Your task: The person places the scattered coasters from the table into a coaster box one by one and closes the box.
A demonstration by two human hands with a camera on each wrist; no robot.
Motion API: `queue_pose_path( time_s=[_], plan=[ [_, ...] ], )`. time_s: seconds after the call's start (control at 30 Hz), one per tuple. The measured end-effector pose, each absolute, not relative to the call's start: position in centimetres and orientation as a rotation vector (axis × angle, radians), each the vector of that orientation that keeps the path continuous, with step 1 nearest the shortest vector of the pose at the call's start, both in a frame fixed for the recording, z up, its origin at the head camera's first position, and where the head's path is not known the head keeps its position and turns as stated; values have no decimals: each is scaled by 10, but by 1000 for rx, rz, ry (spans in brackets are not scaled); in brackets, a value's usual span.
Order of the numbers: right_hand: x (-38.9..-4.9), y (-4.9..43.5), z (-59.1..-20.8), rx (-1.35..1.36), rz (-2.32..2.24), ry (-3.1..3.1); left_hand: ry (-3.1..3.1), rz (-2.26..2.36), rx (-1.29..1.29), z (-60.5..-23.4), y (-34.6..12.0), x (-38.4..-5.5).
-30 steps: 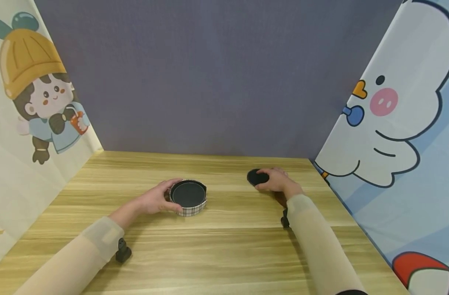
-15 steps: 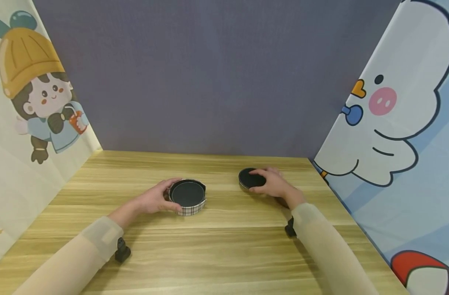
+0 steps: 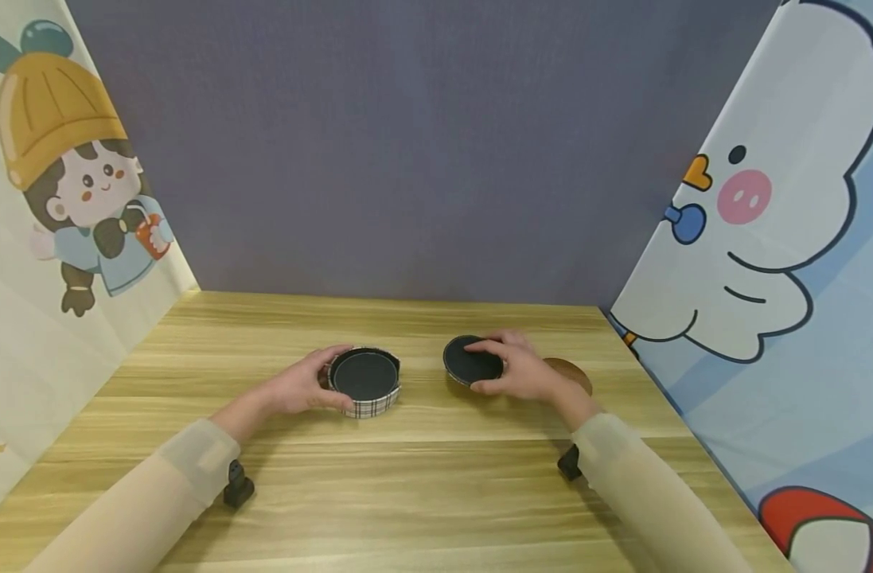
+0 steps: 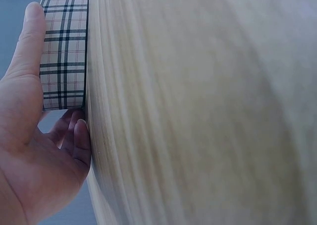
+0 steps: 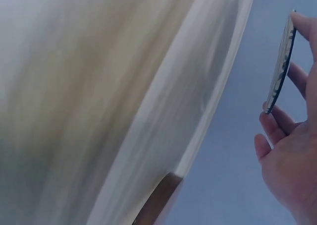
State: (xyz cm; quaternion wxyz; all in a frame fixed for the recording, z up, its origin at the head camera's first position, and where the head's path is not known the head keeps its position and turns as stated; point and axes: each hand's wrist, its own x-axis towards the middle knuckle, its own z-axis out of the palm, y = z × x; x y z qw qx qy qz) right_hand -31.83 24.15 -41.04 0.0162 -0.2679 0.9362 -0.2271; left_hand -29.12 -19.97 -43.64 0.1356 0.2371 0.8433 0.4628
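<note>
My left hand (image 3: 300, 388) grips a low, round coaster holder (image 3: 368, 411) with plaid sides, standing on the table. Inside its rim shows a black round surface; whether that is a coaster or the holder's floor, I cannot tell. In the left wrist view the thumb lies along the plaid wall (image 4: 63, 61), fingers curled behind. To the right, my right hand (image 3: 524, 372) pinches a round coaster (image 3: 467, 362) by its edges, black face up, raised off the table. Seen edge-on in the right wrist view, the coaster (image 5: 282, 61) is thin, with a patterned pale underside.
A brown round piece (image 3: 574, 374) lies on the wood-grain table (image 3: 407, 493), partly behind my right wrist. A grey panel (image 3: 407, 159) closes off the back, and cartoon-printed panels stand at both sides.
My right hand has brought the coaster leftward, closer to the holder, uncovering the brown round piece on the table. The left hand and holder stay put.
</note>
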Motion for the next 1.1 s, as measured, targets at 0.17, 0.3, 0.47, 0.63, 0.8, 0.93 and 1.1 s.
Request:
queue_pose_path(
  time_s=[0.17,0.3,0.47,0.63,0.8,0.93,1.1],
  plan=[
    [-309,229,-407,-951,-709,2896,2434,1350,690,-438,-200,-292],
    [-303,219,-404,-987,-719,2883,2436,1352,693,-439,-201,-292],
    [-300,206,-399,-1036,-743,2859,2440,1350,702,-440,-201,-293],
    [-299,191,-397,-1092,-759,2836,2452,1345,705,-439,-201,-293],
    [-299,175,-400,-1136,-769,2810,2454,1347,700,-438,-200,-291],
    [-299,162,-402,-1160,-773,2782,2436,1364,704,-438,-200,-292],
    [-300,148,-404,-1177,-781,2744,2441,1348,695,-439,-200,-293]
  ],
)
